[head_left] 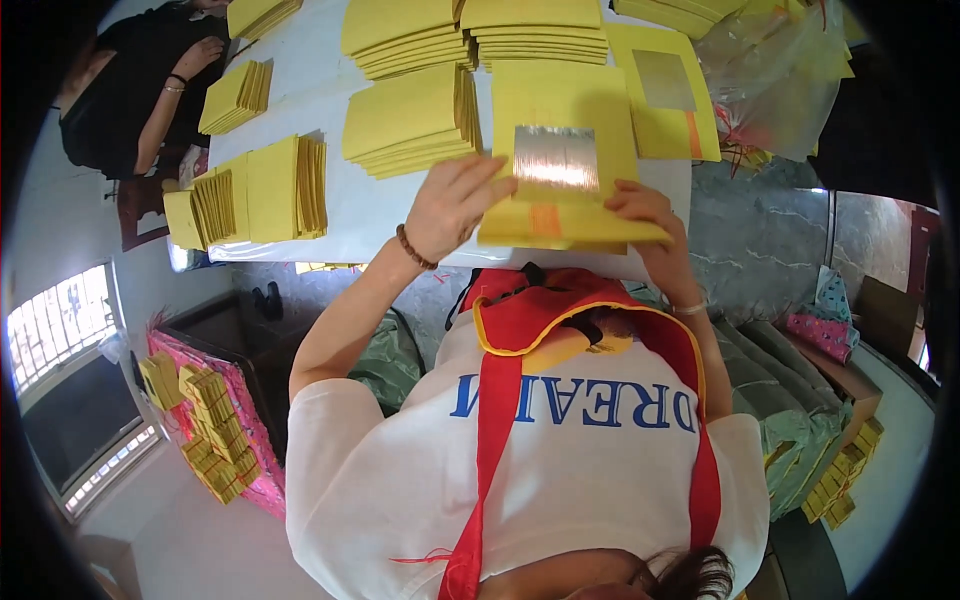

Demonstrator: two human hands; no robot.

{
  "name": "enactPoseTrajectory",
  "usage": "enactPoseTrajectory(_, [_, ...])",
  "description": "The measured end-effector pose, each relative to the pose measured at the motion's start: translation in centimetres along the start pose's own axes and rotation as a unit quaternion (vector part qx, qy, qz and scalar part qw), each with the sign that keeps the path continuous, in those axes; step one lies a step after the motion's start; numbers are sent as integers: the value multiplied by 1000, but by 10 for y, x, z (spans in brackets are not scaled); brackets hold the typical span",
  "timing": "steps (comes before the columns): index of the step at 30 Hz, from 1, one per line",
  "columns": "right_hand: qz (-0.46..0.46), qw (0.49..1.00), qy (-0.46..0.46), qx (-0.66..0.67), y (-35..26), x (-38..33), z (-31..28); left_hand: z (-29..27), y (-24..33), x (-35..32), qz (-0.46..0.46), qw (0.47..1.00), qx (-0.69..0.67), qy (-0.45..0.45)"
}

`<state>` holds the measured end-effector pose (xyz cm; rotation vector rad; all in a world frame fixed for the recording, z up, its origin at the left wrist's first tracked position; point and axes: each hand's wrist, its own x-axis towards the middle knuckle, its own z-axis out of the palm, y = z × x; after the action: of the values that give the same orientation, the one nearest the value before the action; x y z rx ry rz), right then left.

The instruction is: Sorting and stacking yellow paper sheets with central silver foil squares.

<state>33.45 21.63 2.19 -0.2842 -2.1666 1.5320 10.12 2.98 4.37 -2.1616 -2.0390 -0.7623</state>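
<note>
Both my bare forearms rise from my shoulders toward the frame's centre. My left hand (455,205), a bead bracelet at its wrist, lies palm-down with fingers spread. My right hand (648,212) curls, fingers bent inward, wrist angled toward upper left.

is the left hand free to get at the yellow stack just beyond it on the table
Probably yes: the left hand rests on the held yellow sheets, and the nearest stack lies just beyond its fingertips on the white table with nothing between.

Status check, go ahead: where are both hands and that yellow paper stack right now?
Left hand flat on the yellow sheet stack, beside the foil square. Right hand grips the stack's right edge. More yellow stacks close behind on the white table.
</note>
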Motion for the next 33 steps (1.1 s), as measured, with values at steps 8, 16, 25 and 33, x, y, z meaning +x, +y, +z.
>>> enactPoseTrajectory(8, [34, 994, -55, -89, -11, -3, 3, 8, 19, -20, -124, 976, -180, -23])
enactPoseTrajectory(16, [207, 964, 165, -14, -13, 36, 28, 34, 11, -1, -423, 836, -347, 52])
enactPoseTrajectory(25, [270, 956, 105, 40, -6, 24, 22, 38, 14, -9, -460, 771, -434, 74])
enactPoseTrajectory(33, [276, 946, 110, 125, 7, 20, 18, 49, 7, -12, -456, 801, -381, 66])
